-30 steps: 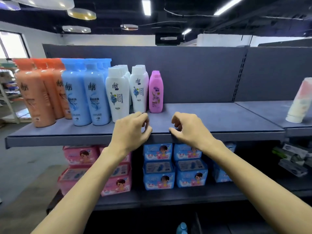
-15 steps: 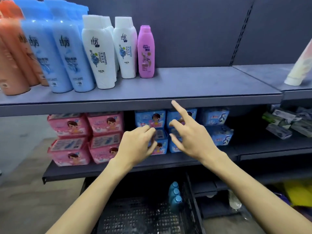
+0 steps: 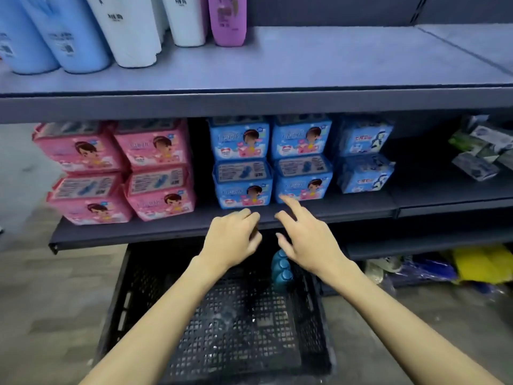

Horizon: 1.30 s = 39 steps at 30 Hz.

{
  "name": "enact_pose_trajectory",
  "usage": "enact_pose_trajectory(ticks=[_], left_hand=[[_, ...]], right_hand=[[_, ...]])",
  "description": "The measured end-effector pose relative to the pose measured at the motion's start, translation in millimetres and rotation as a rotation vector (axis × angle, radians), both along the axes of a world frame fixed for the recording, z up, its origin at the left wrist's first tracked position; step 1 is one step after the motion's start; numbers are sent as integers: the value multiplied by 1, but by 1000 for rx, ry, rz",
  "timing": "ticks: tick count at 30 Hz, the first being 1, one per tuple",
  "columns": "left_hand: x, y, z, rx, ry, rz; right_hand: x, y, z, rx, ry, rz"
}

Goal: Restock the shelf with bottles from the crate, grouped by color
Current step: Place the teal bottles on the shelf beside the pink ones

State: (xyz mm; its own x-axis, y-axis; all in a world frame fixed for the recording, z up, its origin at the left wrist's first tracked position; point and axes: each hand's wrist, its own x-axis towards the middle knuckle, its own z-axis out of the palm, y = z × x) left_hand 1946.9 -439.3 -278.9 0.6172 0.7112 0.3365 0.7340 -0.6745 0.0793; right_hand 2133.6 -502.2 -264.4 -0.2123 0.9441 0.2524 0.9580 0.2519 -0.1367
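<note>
Black mesh crate [image 3: 155, 290]: landmark, nearly emptied. Teal bottles [image 3: 281, 269], apparently three, stand against its far wall. Left hand [image 3: 231, 241] and right hand [image 3: 308, 240] above them, loosely spread, empty. Step: fetching; next, grasp.

I see grey top shelf [image 3: 305, 65]; on it pale blue bottles [image 3: 69, 37] far left, white bottles [image 3: 133, 31] with dark print beside them, one purple bottle [image 3: 227, 20] right of those. Middle shelf [image 3: 166, 232] dark grey: pink packs [image 3: 155, 145] left, blue packs [image 3: 241, 140] right, both with cartoon child print. Crate [image 3: 236, 343] black, mesh-patterned floor; teal-blue caps [image 3: 281, 269] inside. Yellow and blue bags [image 3: 485, 265] low right
</note>
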Motion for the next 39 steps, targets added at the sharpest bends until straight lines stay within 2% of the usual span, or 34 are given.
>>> enact_pose_trajectory(ticks=[14,18,22,25,30,39], left_hand=[[20,-10,-105,-251,75,25],[25,-13,-134,-318,114,27],[27,-18,-162,-379,167,25],[28,-19,-178,-448,185,24],[27,-24,-200,-561,191,48],[22,-47,-224,-687,218,63]], right_hand=[[-3,-9,-132,-505,93,-193],[-10,-8,-168,-661,72,-360],[-19,-9,-215,-789,130,-532],[-22,-13,-237,-796,315,-624],[-19,-10,-264,-728,451,-716],[-20,-7,-291,-753,700,-853]])
